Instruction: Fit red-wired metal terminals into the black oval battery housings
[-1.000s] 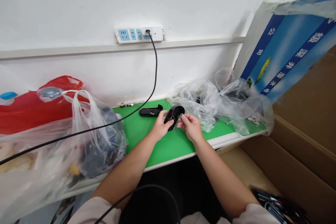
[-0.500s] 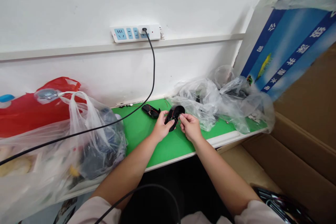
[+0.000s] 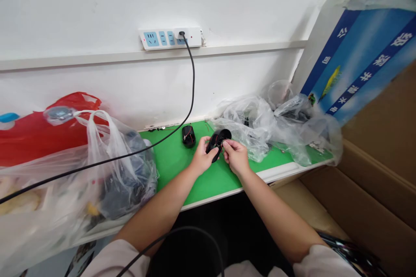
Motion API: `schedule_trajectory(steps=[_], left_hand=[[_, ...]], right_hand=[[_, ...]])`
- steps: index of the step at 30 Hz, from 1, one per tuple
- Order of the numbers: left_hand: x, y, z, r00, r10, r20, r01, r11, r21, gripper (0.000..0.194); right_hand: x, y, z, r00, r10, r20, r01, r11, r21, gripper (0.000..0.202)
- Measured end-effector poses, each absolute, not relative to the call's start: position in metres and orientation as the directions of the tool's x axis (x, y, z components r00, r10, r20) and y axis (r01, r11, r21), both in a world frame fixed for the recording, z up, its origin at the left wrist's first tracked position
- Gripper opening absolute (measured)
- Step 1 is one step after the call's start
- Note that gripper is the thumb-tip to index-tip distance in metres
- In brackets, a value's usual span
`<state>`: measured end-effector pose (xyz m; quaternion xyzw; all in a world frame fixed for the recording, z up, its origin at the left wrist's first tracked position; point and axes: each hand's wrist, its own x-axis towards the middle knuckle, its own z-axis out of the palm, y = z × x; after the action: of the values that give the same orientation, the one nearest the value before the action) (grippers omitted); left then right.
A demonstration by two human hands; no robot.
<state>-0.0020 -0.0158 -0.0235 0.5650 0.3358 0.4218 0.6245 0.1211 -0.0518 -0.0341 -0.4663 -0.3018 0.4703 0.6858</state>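
As the loose part (image 3: pixel 188 137) turns clear near the counter's (image 3: pixel 202 189) back edge, my left hand (image 3: pixel 202 158) clasps the shell (image 3: pixel 216 141); my right hand (image 3: pixel 237 156) pinches there, contents unclear.

Hands, 2: one left hand (image 3: pixel 202 156), one right hand (image 3: pixel 237 156). Black casings with red wire, 2: one held casing (image 3: pixel 212 148), one loose casing (image 3: pixel 188 135). Green tabletop (image 3: pixel 201 186), 1. Power strip (image 3: pixel 159 39), 1, with plug (image 3: pixel 182 33), 1. Black cord (image 3: pixel 193 82), 2 visible stretches, joined or separate undetermined. Red bag (image 3: pixel 26 143), 1. Blue cap (image 3: pixel 9 117), 1. Blue printed panel (image 3: pixel 367 52), 1. Sleeves (image 3: pixel 112 257), 2. Crumpled clear bags (image 3: pixel 253 117) at right, number indeterminable.
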Motion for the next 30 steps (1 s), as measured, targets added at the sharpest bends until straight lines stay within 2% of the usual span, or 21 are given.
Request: schedule_trajectory(steps=[7, 30], left_hand=[[-0.0026, -0.0176, -0.0222, 0.429, 0.901, 0.058, -0.149, 0.007, 0.989, 0.053], [-0.0027, -0.0162, -0.0257, 0.45, 0.887, 0.107, -0.141, -0.048, 0.989, 0.05]], right_hand=[[0.1206, -0.0546, -0.0315, 0.401, 0.915, -0.038, -0.353, 0.116, -0.928, 0.041], [0.1246, -0.0528, -0.0392, 0.429, 0.899, 0.082, -0.18, 0.174, -0.968, 0.034]])
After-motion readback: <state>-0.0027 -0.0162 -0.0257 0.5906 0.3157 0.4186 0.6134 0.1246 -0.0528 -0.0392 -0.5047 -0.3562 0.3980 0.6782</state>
